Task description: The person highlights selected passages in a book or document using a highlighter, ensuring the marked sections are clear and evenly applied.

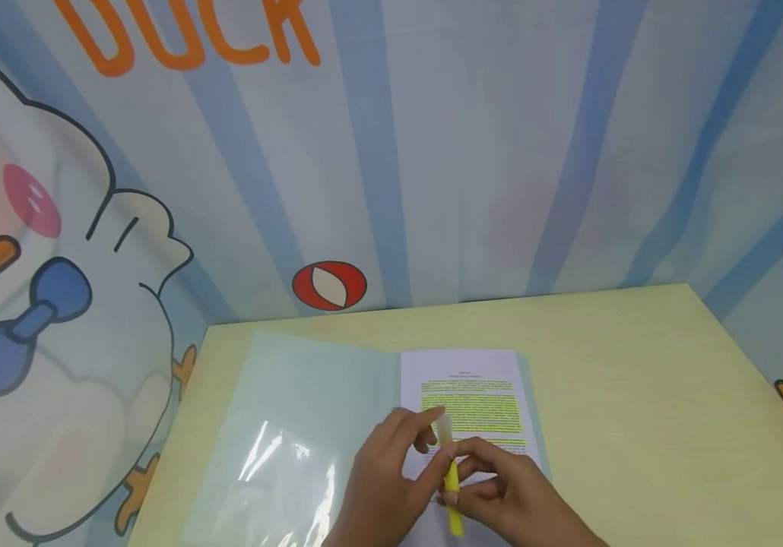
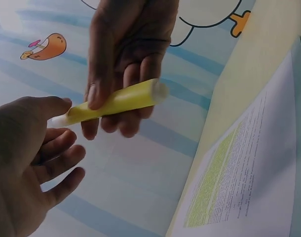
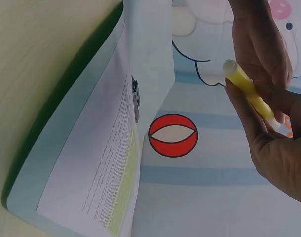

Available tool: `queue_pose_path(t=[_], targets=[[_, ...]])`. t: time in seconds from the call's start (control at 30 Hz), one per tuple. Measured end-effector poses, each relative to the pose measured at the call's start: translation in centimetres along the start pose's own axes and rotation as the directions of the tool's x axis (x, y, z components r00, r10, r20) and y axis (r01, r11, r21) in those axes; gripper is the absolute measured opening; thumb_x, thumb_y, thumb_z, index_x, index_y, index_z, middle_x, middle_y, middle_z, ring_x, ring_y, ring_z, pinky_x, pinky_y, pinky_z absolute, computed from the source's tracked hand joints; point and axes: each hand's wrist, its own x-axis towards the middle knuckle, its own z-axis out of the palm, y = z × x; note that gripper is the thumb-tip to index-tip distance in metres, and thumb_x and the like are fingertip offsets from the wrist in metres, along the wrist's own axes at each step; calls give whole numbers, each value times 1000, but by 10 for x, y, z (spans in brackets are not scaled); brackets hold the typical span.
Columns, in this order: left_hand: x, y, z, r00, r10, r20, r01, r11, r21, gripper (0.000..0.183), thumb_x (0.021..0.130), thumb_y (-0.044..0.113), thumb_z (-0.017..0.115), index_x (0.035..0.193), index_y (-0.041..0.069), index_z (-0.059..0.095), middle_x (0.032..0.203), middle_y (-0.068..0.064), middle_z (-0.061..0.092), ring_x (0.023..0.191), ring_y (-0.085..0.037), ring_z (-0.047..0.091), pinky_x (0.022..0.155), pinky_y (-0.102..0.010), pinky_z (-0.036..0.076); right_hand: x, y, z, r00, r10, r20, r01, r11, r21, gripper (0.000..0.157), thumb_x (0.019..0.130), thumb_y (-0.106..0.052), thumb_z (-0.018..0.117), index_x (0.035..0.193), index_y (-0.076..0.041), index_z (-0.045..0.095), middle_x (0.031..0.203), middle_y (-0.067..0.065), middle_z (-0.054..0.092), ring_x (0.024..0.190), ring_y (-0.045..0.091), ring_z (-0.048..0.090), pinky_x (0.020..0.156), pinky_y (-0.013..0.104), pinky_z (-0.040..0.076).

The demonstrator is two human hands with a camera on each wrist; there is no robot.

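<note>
A yellow highlighter (image 1: 453,477) with a pale, see-through end is held upright over an open folder. My right hand (image 1: 518,490) pinches its yellow body between thumb and fingers, also seen in the right wrist view, where the highlighter (image 3: 248,89) slants. At the pale end, my left hand (image 1: 391,467) has its thumb and index finger about the highlighter; its other fingers are loosely bent, as the left hand (image 2: 27,148) shows in its wrist view. Beneath both hands lies a printed page (image 1: 460,365) with lines marked yellow, partly hidden by them.
The light blue folder (image 1: 296,395) lies open on a pale wooden table (image 1: 651,395), its left cover glossy with reflections. A metal clip (image 3: 135,98) shows at the folder's inner side. Behind the table hangs a striped cloth (image 1: 473,152) with cartoon ducks.
</note>
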Motion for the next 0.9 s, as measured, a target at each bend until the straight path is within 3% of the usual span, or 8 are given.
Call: queue_pose_path(t=[0.17, 0.23, 0.37, 0.47, 0.53, 0.67, 0.73, 0.9], targets=[[-2, -6, -8, 976, -128, 176, 173, 948, -268, 24, 101, 20, 76, 124, 15, 70, 92, 7, 63, 83, -2, 61, 77, -22, 57, 0, 3, -4, 999, 27, 42, -22, 994, -106, 43, 100, -23, 76, 138, -7, 65, 110, 10, 70, 89, 11, 76, 80, 24, 62], [-3, -9, -14, 937, -194, 290, 284, 908, -309, 19, 102, 28, 74, 119, 18, 70, 93, 8, 67, 82, -1, 62, 78, -24, 58, 0, 5, -6, 998, 34, 60, -25, 989, -147, 41, 101, -23, 75, 138, -9, 67, 111, 9, 72, 93, 9, 76, 81, 26, 63], [-3, -14, -25, 824, -267, 501, 462, 827, -320, 20, 102, 38, 73, 111, 21, 66, 95, 8, 70, 81, -2, 64, 80, -22, 56, -2, 8, -13, 993, 47, 104, -22, 973, -228, 38, 101, -28, 74, 136, -16, 71, 121, 6, 76, 102, 4, 74, 86, 29, 63], [-4, -19, -29, 774, -246, 583, 489, 817, -305, 19, 101, 38, 74, 110, 23, 65, 91, 10, 68, 80, -1, 62, 80, -21, 54, -4, 8, -19, 989, 15, 144, 32, 946, -321, 39, 102, -36, 71, 138, -20, 72, 123, -2, 77, 102, 0, 69, 86, 26, 59], [-4, -22, -30, 764, -216, 607, 474, 827, -302, 18, 100, 36, 75, 110, 23, 67, 88, 11, 66, 79, 1, 59, 78, -20, 53, -7, 10, -23, 986, -42, 163, 107, 903, -416, 42, 104, -39, 68, 140, -19, 71, 118, -7, 75, 97, -3, 63, 81, 22, 56], [-6, -26, -28, 772, -154, 617, 428, 844, -325, 16, 101, 34, 75, 109, 21, 70, 86, 10, 67, 78, 3, 57, 75, -18, 53, -12, 15, -25, 967, -180, 182, 255, 748, -613, 42, 106, -36, 64, 144, -19, 69, 107, -16, 67, 83, -8, 51, 70, 16, 48], [-8, -27, -27, 789, -122, 602, 399, 847, -352, 16, 101, 32, 74, 111, 20, 71, 88, 9, 70, 78, 4, 57, 76, -18, 54, -13, 20, -23, 930, -305, 206, 357, 615, -703, 40, 107, -33, 64, 144, -18, 68, 102, -16, 65, 80, -9, 48, 67, 11, 44], [-21, -33, -21, 873, -37, 485, 279, 856, -436, 10, 103, 24, 73, 108, 16, 72, 91, 4, 77, 79, 4, 61, 77, -21, 58, -11, 27, -16, 755, -590, 286, 511, 256, -820, 35, 113, -37, 49, 132, -16, 68, 94, -12, 60, 77, -7, 48, 66, 3, 39]])
